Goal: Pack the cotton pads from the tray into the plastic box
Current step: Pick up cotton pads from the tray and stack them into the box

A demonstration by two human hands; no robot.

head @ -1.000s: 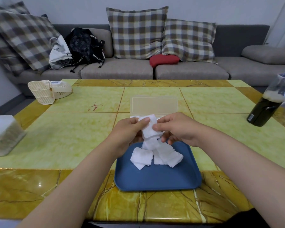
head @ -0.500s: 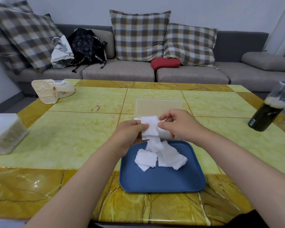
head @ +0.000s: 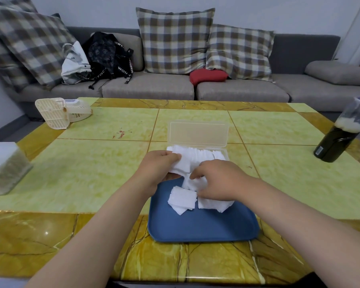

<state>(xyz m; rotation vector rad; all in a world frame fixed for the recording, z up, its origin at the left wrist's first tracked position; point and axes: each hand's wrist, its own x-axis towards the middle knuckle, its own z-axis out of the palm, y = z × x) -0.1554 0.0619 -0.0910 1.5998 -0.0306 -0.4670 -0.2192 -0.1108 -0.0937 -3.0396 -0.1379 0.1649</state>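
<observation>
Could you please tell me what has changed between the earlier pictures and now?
The right hand let go of the stack of cotton pads and dropped to the loose cotton pads on the blue tray; whether it grips one yet is unclear. The left hand alone now holds the stack, at the plastic box's near edge. Tray, box and loose pads stayed put.

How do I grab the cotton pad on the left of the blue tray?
Probably pinch the cotton pad by its near corner, coming from above on the near-left side. It lies flat and thin on the blue tray, and that corner juts over bare tray, away from the right hand.
</observation>
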